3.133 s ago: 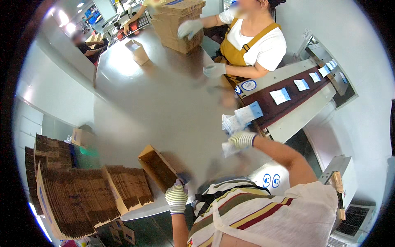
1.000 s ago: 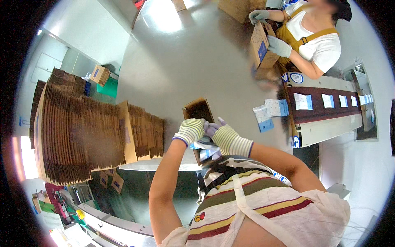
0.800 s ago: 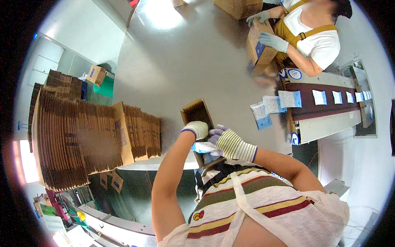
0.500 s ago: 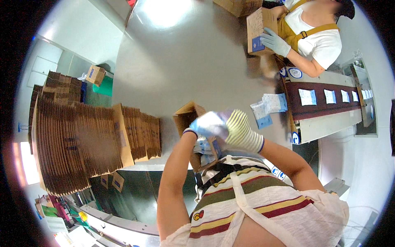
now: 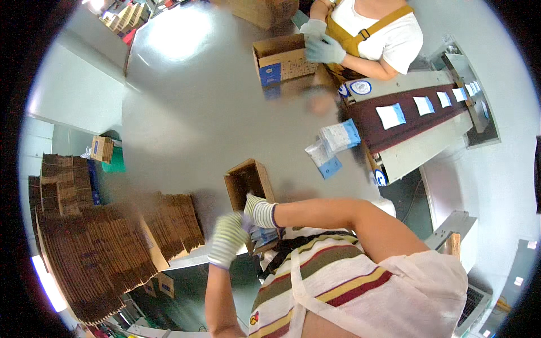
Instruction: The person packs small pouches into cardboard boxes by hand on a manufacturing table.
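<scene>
An open cardboard carton [image 5: 265, 183] stands on the grey table just in front of me. Blue-and-white packets [image 5: 262, 236] lie in its near part. My right hand [image 5: 261, 212], in a striped knit glove, reaches over the carton's side, its fingers hidden inside. My left hand [image 5: 227, 240], gloved alike, is at the carton's left side, close to the right hand; motion smears its fingers. Whether either hand holds a packet cannot be made out. To the right, several loose blue-and-white packets [image 5: 337, 141] lie overlapping on the table.
A dark red conveyor belt [image 5: 389, 135] carries spaced packets at the right. Across the table, a co-worker's gloved hands [image 5: 325, 48] rest at another open carton [image 5: 290, 63]. Tightly packed flattened cartons [image 5: 90, 259] fill the left side, near a small box [image 5: 102, 149].
My hands, earlier together above the carton with a blue-and-white packet, are now lower, the right one reaching in. The co-worker's carton is now down on the table. My view has shifted.
</scene>
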The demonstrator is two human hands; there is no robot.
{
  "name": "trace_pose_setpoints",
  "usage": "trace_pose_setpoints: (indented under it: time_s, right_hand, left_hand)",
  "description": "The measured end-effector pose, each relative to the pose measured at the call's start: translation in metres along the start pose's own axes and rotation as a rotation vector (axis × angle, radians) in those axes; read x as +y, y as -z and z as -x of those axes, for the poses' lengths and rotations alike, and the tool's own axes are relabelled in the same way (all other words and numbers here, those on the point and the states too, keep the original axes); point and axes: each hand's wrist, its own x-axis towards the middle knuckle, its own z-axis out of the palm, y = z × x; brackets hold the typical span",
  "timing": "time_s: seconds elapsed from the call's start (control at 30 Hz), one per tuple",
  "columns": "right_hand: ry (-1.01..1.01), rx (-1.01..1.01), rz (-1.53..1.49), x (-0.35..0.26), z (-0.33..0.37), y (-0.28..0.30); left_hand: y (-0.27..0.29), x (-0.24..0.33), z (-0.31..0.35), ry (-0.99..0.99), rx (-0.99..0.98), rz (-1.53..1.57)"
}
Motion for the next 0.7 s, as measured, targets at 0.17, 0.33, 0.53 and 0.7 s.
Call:
trace_pose_setpoints:
  time_s: [0.17,0.33,0.53,0.7]
  right_hand:
    - [0.284,0.112,-0.588,0.023,0.088,0.063]
    - [-0.414,0.685,-0.481,0.2,0.19,0.003]
    - [-0.749,-0.267,-0.44,0.263,0.237,-0.097]
    - [-0.906,-0.232,-0.44,0.218,0.218,-0.141]
  left_hand:
    - [0.064,0.072,-0.027,0.004,0.495,-0.299]
    - [0.045,0.093,-0.053,-0.156,-0.228,-0.817]
    - [-0.075,-0.032,-0.088,-0.1,-0.217,-0.184]
    - [-0.05,-0.01,-0.063,-0.022,-0.139,-0.224]
